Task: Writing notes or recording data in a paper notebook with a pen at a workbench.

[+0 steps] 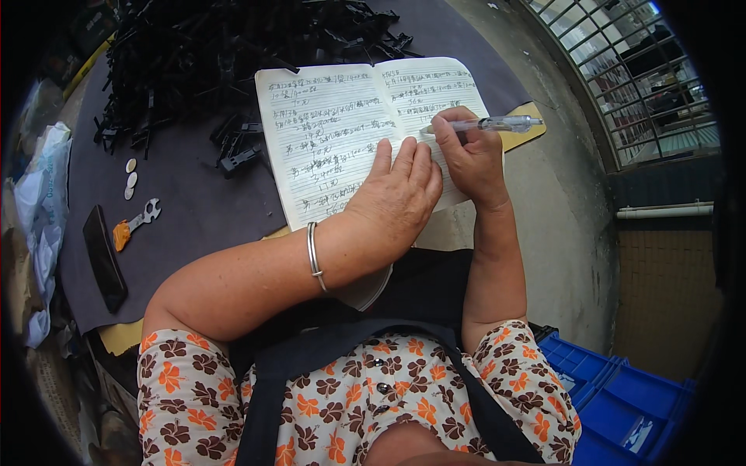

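Note:
An open lined notebook (326, 132) with handwriting on both pages lies on the dark table covering. My left hand (400, 186) rests flat across the lower middle of the notebook, its fingers stretched out and a silver bangle (313, 256) on the wrist. Over the right page my right hand (472, 155) grips a clear pen (501, 123), closed around its barrel. The pen's tip is near the written lines, close to the left fingertips; whether it touches the paper I cannot tell.
A large heap of black plastic parts (202, 62) covers the table's far side. At the left lie a black phone (104, 256), an orange-handled wrench (140, 221) and several small round discs (130, 179). Blue crates (622, 412) stand at lower right, below a barred window (614, 70).

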### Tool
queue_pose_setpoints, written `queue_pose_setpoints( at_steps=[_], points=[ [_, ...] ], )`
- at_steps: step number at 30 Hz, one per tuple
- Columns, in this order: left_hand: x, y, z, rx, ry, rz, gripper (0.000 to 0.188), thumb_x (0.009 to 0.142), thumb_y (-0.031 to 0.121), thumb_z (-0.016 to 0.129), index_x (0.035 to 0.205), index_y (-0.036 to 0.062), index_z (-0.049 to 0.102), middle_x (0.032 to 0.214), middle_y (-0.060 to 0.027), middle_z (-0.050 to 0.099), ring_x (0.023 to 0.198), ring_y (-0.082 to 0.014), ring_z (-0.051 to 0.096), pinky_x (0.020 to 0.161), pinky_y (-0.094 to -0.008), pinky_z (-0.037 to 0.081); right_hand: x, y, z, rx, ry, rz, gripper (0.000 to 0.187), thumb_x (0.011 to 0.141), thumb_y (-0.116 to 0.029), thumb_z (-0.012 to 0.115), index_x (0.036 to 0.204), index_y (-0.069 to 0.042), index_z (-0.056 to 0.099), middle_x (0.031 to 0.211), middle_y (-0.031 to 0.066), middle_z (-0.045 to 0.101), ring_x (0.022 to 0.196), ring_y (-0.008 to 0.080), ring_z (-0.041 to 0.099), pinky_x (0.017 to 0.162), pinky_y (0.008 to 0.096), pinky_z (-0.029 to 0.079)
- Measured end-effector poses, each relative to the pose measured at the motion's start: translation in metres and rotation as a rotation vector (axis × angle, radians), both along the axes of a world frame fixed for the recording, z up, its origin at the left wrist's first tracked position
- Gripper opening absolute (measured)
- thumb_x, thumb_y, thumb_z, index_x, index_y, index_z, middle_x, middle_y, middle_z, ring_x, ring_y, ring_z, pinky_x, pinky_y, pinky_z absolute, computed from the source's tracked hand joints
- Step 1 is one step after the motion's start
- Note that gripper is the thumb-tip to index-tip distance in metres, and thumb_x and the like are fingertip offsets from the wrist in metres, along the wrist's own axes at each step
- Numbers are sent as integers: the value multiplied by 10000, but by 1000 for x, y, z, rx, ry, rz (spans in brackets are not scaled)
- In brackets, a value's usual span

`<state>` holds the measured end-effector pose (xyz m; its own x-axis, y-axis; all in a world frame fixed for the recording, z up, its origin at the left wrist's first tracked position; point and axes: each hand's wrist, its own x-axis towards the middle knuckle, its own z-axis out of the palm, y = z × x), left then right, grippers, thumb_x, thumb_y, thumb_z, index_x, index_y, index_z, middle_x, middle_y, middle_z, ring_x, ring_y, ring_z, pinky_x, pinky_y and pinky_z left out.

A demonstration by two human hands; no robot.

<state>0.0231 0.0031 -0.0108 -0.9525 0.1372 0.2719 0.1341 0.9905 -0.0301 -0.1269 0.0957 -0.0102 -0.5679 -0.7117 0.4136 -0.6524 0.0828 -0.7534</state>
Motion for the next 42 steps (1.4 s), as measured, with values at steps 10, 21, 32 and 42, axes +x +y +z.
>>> queue_pose_setpoints(
  at_steps=[10,21,32,42],
  points=[
    [0,0,0,13,9,7,555,836,204,551,1279,-113,444,1326,-312,432,1278,-421,421,1046,-566,322,1,-1,1,-33,3,-23,158,925,-147,620,941,10,640,767,39,657,681,84,582,628,240,472],
    [0,1,2,15,-10,5,572,826,201,555,1287,-117,440,1339,-311,423,1283,-424,412,1051,-568,315,2,-1,2,-17,6,-17,156,921,-149,622,922,5,641,739,46,646,655,88,568,606,247,459],
    [1,1,2,20,-5,9,569,821,203,558,1281,-113,446,1332,-311,430,1285,-425,411,1057,-567,308,4,-2,3,-33,-12,-68,154,921,-138,619,893,13,638,735,40,639,655,93,564,612,247,454],
    [0,0,4,18,-7,1,562,834,209,555,1282,-112,447,1328,-312,434,1280,-423,421,1054,-562,313,3,0,5,9,-14,-27,148,924,-134,607,895,9,630,729,30,629,658,86,550,613,249,453]
  ],
)
